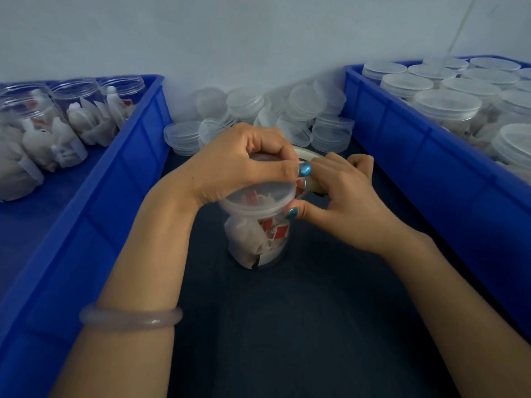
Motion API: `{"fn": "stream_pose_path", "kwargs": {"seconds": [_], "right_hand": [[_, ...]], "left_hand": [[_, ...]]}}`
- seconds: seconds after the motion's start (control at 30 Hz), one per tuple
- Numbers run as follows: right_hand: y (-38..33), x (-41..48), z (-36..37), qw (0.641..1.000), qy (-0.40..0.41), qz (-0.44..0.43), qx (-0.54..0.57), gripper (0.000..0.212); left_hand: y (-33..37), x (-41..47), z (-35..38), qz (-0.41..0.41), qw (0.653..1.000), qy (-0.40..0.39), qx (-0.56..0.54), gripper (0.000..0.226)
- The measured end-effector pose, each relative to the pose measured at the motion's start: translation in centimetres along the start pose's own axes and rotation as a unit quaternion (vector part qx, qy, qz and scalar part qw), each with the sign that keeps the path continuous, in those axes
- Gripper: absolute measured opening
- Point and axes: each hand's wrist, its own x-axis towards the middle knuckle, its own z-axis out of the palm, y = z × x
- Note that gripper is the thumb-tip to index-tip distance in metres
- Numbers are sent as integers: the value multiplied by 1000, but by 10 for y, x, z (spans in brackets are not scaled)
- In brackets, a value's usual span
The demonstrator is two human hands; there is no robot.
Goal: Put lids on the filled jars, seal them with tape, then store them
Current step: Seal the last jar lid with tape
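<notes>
A: Clear, thin plastic is being handled here. Where is the jar being kept?

B: It is being stood upright at the middle of the dark mat, with its lid already on. The left hand is being curled over the lid from ten o'clock, fingers and thumb gripping the rim.

A: And the right hand?

B: It is being closed round a cream tape roll at three o'clock of the jar, and its thumb tip is being pressed against the lid's edge. Whether a strip is being stuck down cannot be told, as no tape can be made out on the plastic.

A: How is the jar likely to be behaving?

B: It is probably being felt as light — the contents look like paper-wrapped pieces and small packets — so it could be tipped or spun by a sideways push. The walls look smooth and slightly springy. The lid rim, gripped from above, is judged the best hold while tape is being run round the seam.

A: What else is being kept nearby?

B: Loose lids are being piled at twelve o'clock. Open filled jars are being held in the left bin at nine o'clock, and lidded jars in the right bin at two o'clock.
</notes>
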Motion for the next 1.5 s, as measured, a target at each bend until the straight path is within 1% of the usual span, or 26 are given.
{"fn": "stream_pose_path", "kwargs": {"seconds": [0.07,0.13,0.3,0.4,0.47,0.5,0.53,0.57,0.6,0.63,0.67,0.7,0.77,0.83,0.93,0.97,1.07,1.13,1.23,1.37,1.5], "right_hand": [[0,-1,0,1000,-19,1,8,65],[0,0,-1,999,-34,8,23,66],[-1,-1,-3,998,-48,24,29,73],[0,0,-5,999,-47,15,15,82],[2,0,-6,999,-50,18,9,79],[3,0,-6,999,-48,20,12,75],[4,-1,-6,999,-46,21,16,74],[4,-1,-6,999,-44,22,20,74],[5,-1,-5,999,-40,21,20,75],[5,-1,-4,999,-35,20,17,76],[6,-1,-4,999,-28,20,11,77],[6,-1,-4,1000,-19,19,4,77],[6,-1,-5,1000,-7,19,-7,74],[4,-1,-5,1000,-9,24,-14,70],[1,0,-6,999,-25,35,-10,52],[1,0,-7,999,-35,37,-12,50],[2,1,-12,998,-50,35,-12,58],[3,0,-14,998,-49,28,3,60],[5,0,-15,998,-60,23,21,58],[5,0,-16,999,-30,-8,-26,55],[2,0,-15,998,20,-24,-54,58]], "left_hand": [[-2,1,-2,6,999,-25,-30,10],[-3,0,-3,12,998,-46,-51,10],[-4,1,-3,18,997,-45,-60,12],[-2,-4,1,12,1000,-21,-21,14],[1,-8,5,14,1000,16,19,21],[4,-11,7,17,997,48,61,26],[6,-13,9,19,986,90,136,32],[9,-15,11,14,961,134,242,39],[12,-18,13,-7,922,172,347,47],[17,-21,15,-41,885,201,418,54],[21,-23,18,-73,862,219,451,60],[24,-25,21,-91,855,231,454,66],[26,-27,28,-108,863,239,433,79],[24,-28,35,-128,871,225,419,90],[19,-26,40,-139,887,189,398,95],[16,-27,39,-134,894,178,389,96],[13,-29,30,-124,917,140,351,97],[12,-30,25,-122,926,124,335,95],[11,-30,24,-109,933,125,321,89],[9,-30,25,-89,945,135,286,72],[8,-30,23,-78,954,131,260,68]]}}
